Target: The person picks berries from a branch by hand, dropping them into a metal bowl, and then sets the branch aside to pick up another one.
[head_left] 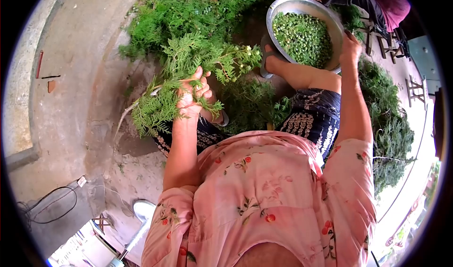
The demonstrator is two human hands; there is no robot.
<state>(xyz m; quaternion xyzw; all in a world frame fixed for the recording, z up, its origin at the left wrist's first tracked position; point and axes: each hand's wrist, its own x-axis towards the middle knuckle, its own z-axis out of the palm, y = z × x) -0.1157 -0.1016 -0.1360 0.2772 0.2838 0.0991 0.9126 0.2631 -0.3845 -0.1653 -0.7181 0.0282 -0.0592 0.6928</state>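
Note:
My left hand [191, 94] is closed around a leafy arborvitae branch [181, 54]. Flat green sprays stick out on both sides of the fist, with a few pale cones at the right tip. The branch's bare, pale stem reaches down to the left. On the right, my right hand [350, 50] grips the rim of a metal basin [278, 5]. The basin is tilted and holds many small green cones [304, 38] with bits of leaf among them. My fingers on the far side of the rim are partly hidden.
A big heap of cut green branches [188, 12] lies ahead. More cuttings [247, 101] are between my feet, and another pile [384, 111] is at the right. Another person's pink clothing [389, 2] shows at upper right, near wooden stools [415, 90]. A black cable [56, 203] hangs lower left.

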